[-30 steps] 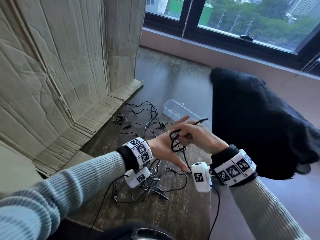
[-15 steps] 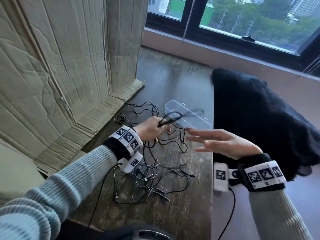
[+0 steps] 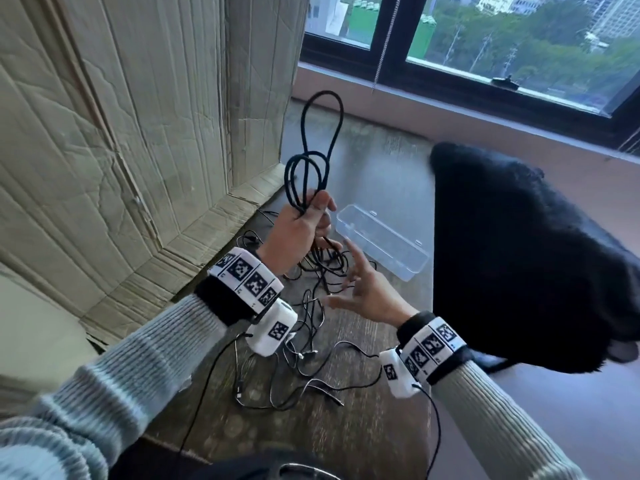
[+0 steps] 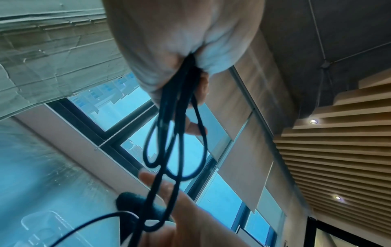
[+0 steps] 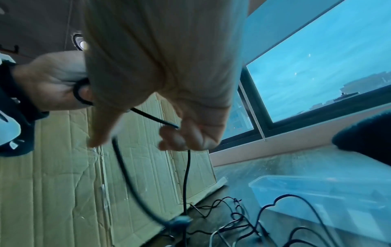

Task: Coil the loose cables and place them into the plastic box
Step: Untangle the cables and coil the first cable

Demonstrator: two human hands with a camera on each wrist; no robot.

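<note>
My left hand (image 3: 311,216) is raised above the table and grips a black cable (image 3: 323,93) gathered into a few loops that stand up from the fist. In the left wrist view the loops (image 4: 161,167) spill out of the left hand (image 4: 186,80). Just below, my right hand (image 3: 349,282) has index and thumb stretched out. Its lower fingers (image 5: 182,137) curl round the strand (image 5: 185,183) that hangs toward the table. A clear plastic box (image 3: 398,259) lies open behind the hands, with nothing in it. Thin loose cables (image 3: 304,327) sprawl on the wooden table.
Creased cardboard sheets (image 3: 104,150) lean along the left side. A black fluffy cloth (image 3: 519,254) covers the right, past the table's right edge (image 3: 429,375). A window (image 3: 485,39) runs along the back. The box (image 5: 317,183) sits beside more tangled cables (image 5: 232,215).
My left hand has lifted the looped cable from near the box up high. The right hand, spread apart half a second ago, has come in under it to the hanging strand.
</note>
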